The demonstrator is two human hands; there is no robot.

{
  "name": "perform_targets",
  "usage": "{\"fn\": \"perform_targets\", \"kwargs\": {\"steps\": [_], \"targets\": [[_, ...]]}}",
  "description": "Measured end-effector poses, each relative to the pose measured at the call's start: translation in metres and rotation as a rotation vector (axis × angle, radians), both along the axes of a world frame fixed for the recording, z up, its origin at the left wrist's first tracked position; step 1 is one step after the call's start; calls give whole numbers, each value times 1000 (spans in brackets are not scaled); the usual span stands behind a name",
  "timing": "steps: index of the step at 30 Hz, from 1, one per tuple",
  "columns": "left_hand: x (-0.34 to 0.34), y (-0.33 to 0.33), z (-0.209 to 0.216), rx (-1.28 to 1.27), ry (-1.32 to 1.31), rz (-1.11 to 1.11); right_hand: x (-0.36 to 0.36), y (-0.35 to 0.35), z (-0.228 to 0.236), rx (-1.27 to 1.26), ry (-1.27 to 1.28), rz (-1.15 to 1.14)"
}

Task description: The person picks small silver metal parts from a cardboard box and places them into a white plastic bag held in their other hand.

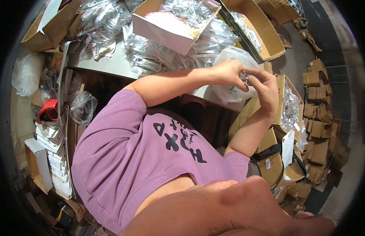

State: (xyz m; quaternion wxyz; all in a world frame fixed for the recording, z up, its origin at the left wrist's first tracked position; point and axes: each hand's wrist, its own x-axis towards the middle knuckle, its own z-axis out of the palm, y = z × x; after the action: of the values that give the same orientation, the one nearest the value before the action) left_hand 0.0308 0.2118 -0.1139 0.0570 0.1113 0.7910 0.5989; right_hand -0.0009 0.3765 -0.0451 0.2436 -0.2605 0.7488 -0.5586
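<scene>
person [182, 210], hands [228, 73] pinching small item [245, 77], white box [161, 36] (clear packets [188, 13] inside)

A pale, smooth surface [121, 59] shows bare in a strip along its near edge. Clear plastic packets [151, 57] lie heaped across it, with more packets [101, 23] piled to the left. A translucent white plastic bag [229, 93] sits at the near right corner. Whether the open white box [161, 34] touches the surface or only packets is hidden.
</scene>
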Motion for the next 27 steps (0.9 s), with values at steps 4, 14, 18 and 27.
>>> {"fn": "perform_targets", "kwargs": {"steps": [4,14,18,27], "targets": [[2,0,1,35,40,13,0,-2,-1,-6,14,6],[3,-4,-4,141,15,-60,1,-6,-4,-84,42,-104],[2,-12,-4,217,-31,-167,0,1,-6,-48,14,-117],[4,-15,4,397,-149,-297,21,-14,5,276,482,63]]}}
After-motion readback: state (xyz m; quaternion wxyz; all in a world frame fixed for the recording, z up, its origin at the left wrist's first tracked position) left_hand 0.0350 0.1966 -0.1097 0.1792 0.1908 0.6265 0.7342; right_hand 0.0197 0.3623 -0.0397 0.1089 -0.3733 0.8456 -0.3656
